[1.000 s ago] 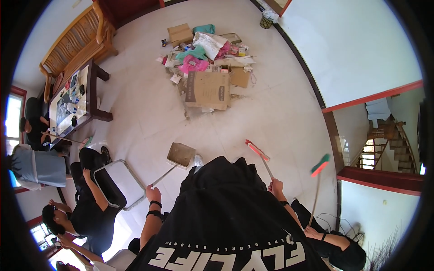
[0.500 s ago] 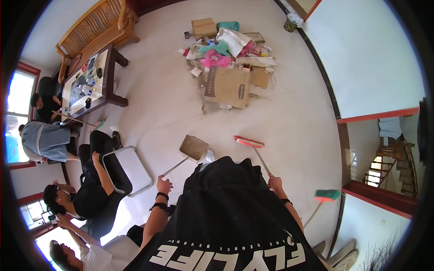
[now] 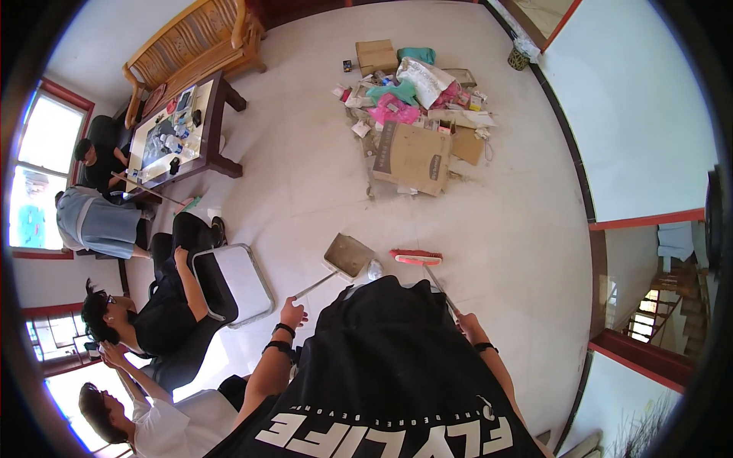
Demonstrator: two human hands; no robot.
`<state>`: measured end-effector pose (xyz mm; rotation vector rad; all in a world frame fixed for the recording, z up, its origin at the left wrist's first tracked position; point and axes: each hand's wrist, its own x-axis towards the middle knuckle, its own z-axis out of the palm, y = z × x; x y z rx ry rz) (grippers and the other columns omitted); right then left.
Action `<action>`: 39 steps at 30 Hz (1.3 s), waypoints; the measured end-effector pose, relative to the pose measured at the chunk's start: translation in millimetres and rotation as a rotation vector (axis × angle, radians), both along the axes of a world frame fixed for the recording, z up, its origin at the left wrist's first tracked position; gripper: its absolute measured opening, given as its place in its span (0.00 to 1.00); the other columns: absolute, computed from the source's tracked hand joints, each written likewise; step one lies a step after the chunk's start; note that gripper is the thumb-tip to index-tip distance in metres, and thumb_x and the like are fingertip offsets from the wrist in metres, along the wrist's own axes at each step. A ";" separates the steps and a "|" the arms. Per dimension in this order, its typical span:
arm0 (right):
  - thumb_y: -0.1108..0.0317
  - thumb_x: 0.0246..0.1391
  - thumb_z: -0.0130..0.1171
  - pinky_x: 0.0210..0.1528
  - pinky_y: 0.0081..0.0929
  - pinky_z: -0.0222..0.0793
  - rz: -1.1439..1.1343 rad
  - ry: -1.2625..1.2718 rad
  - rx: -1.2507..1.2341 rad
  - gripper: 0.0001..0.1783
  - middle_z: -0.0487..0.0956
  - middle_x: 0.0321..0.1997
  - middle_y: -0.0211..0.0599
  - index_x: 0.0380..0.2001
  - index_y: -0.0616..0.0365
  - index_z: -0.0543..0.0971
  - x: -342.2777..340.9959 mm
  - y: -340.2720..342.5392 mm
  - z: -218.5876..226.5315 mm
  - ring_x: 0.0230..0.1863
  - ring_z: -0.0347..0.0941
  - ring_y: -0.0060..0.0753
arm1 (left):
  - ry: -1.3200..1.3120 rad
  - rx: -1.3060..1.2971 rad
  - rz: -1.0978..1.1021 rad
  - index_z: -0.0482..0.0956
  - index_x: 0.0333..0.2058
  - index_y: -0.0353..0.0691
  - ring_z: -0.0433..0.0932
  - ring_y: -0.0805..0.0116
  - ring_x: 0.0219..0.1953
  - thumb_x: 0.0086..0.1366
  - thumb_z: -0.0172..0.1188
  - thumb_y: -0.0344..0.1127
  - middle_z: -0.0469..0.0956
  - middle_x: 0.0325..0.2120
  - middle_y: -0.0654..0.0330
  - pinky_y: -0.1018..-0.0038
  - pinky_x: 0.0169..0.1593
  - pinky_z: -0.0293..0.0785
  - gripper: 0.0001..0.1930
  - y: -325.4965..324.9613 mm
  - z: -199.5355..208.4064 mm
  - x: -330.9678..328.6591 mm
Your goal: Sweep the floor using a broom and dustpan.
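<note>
My left hand (image 3: 292, 313) is closed round the thin handle of a long-handled dustpan (image 3: 349, 256), whose dusty pan rests on the floor ahead of me. A small crumpled whitish piece of litter (image 3: 375, 269) lies against the pan's right side. Out to the right, my right hand (image 3: 468, 325) grips the stick of a broom (image 3: 416, 257). The broom's red-bristled head sits on the floor a short way right of the litter. My dark shirt hides part of the floor close to me.
Farther ahead lies a heap of rubbish with a flattened cardboard box (image 3: 412, 156), bags and scraps. On the left are a folding chair (image 3: 233, 282), several people, a low table (image 3: 217, 126) and a wooden bench (image 3: 191, 46). A wastebasket (image 3: 519, 57) stands by the far right wall.
The broom head has swept left, nearer the dustpan and the litter, and has turned more level. My view has shifted a little left, and a green-headed broom at the right is out of sight.
</note>
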<state>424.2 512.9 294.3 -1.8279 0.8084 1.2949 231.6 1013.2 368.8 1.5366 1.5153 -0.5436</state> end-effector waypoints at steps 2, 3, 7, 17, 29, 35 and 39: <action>0.51 0.55 0.53 0.14 0.34 0.68 0.008 0.096 -0.009 0.24 0.68 0.13 0.34 0.17 0.61 0.70 -5.7 -5.9 -3.6 0.11 0.67 0.32 | 0.019 0.018 -0.010 0.58 0.55 0.46 0.79 0.63 0.21 0.59 0.47 0.30 0.78 0.24 0.53 0.67 0.24 0.76 0.24 1.2 5.6 1.4; 0.49 0.56 0.52 0.16 0.36 0.69 0.063 0.126 0.009 0.25 0.70 0.14 0.38 0.20 0.61 0.71 -9.6 -10.9 -6.6 0.12 0.69 0.35 | 0.024 0.013 -0.017 0.58 0.55 0.46 0.79 0.63 0.21 0.59 0.47 0.30 0.78 0.24 0.53 0.67 0.24 0.76 0.24 0.4 4.5 4.4; 0.45 0.57 0.44 0.29 0.42 0.73 0.573 -0.073 -0.161 0.27 0.77 0.24 0.54 0.29 0.62 0.76 -18.4 -13.4 -20.8 0.23 0.76 0.49 | -0.049 -0.010 -0.010 0.55 0.58 0.47 0.79 0.62 0.23 0.58 0.48 0.29 0.78 0.28 0.53 0.67 0.24 0.76 0.27 -5.5 1.6 11.0; 0.49 0.58 0.41 0.44 0.45 0.68 0.748 -0.279 -0.090 0.27 0.77 0.34 0.57 0.33 0.66 0.77 -8.1 -17.4 -55.7 0.40 0.73 0.56 | -0.008 0.154 -0.368 0.59 0.55 0.42 0.77 0.63 0.27 0.53 0.51 0.28 0.78 0.28 0.51 0.70 0.30 0.74 0.28 -4.9 36.8 0.7; 0.57 0.62 0.33 0.38 0.47 0.70 0.852 -0.550 -0.064 0.20 0.77 0.28 0.49 0.54 0.46 0.65 43.1 120.3 -143.0 0.33 0.75 0.53 | 0.041 0.139 -0.251 0.64 0.51 0.38 0.76 0.66 0.27 0.53 0.49 0.25 0.78 0.28 0.50 0.74 0.32 0.71 0.24 3.9 72.9 -43.2; 0.56 0.60 0.38 0.39 0.48 0.70 0.661 -0.540 -0.078 0.21 0.78 0.33 0.55 0.39 0.60 0.75 87.4 163.5 -134.5 0.37 0.74 0.56 | -0.036 0.109 -0.134 0.64 0.52 0.39 0.75 0.70 0.25 0.53 0.49 0.26 0.78 0.26 0.53 0.76 0.29 0.70 0.24 23.8 63.5 -80.9; 0.55 0.59 0.39 0.42 0.48 0.69 0.477 -0.581 -0.109 0.26 0.77 0.30 0.59 0.26 0.67 0.77 116.3 190.6 -140.8 0.37 0.74 0.58 | 0.019 0.122 -0.251 0.64 0.52 0.40 0.74 0.71 0.24 0.53 0.50 0.28 0.78 0.27 0.54 0.77 0.28 0.69 0.24 23.8 59.6 -80.3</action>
